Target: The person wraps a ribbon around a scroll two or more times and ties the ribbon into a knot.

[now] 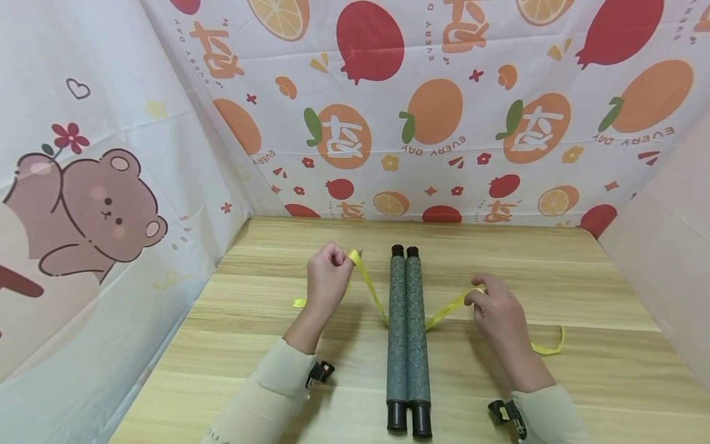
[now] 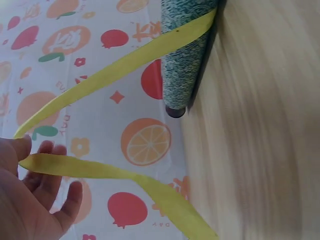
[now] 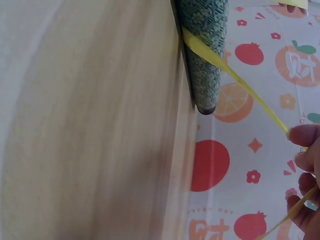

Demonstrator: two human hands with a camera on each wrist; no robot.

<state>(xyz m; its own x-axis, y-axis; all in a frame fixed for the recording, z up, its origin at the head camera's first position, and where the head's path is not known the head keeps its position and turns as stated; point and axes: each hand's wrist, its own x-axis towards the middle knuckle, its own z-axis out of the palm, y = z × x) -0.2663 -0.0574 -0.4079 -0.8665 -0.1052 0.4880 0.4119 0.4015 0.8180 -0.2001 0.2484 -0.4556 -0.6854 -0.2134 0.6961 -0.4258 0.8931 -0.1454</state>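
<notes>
Both hands (image 1: 326, 276) (image 1: 501, 313) pinch, raised well apart.

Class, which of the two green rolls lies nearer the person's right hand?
The right roll, directly facing the right hand; the left roll lies beyond it, nearer the left hand.

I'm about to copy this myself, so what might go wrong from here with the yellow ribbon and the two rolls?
The green-patterned scroll rolls lie side by side with no ribbon across their tops, so they might roll apart.
The yellow ribbon comes out low on either side, held by the left hand and right hand; an uneven pull could drag it off-centre.
The loose ribbon end past the right hand may snag or twist.
</notes>
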